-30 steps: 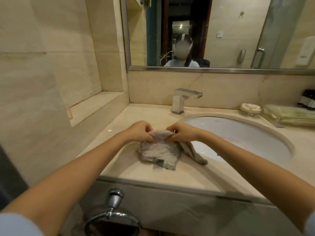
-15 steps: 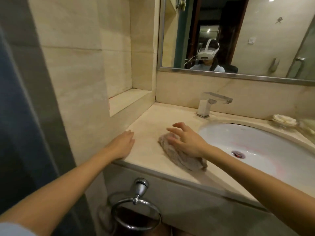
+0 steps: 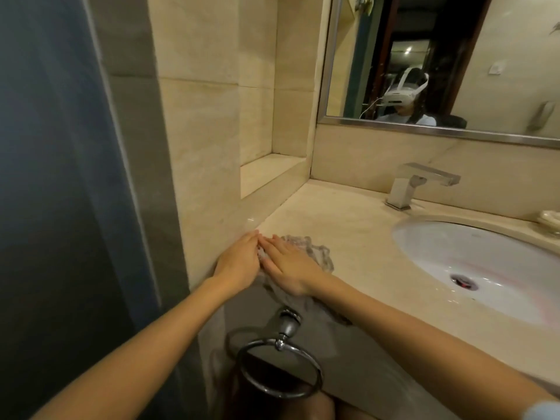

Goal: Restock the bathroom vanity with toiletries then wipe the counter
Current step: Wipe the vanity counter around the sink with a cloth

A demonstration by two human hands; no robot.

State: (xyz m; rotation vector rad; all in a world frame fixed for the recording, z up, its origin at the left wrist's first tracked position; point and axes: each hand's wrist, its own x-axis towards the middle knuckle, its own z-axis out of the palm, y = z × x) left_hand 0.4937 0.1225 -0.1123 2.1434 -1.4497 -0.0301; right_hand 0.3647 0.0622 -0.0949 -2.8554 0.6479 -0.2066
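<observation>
Pressing down with straight, unclenched fingers, the left hand (image 3: 239, 263) and right hand (image 3: 288, 269) are laid touching on a crumpled grey cloth (image 3: 318, 256) at the front left corner of the beige marble counter (image 3: 348, 225), tight against the tiled side wall (image 3: 206, 147); open stone is seen toward the white oval basin (image 3: 454, 253).

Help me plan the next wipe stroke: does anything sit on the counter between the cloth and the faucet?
Nothing visible does. The cloth lies under the right hand at the left front corner of the counter, left hand alongside; only bare stone shows up to the faucet.
</observation>
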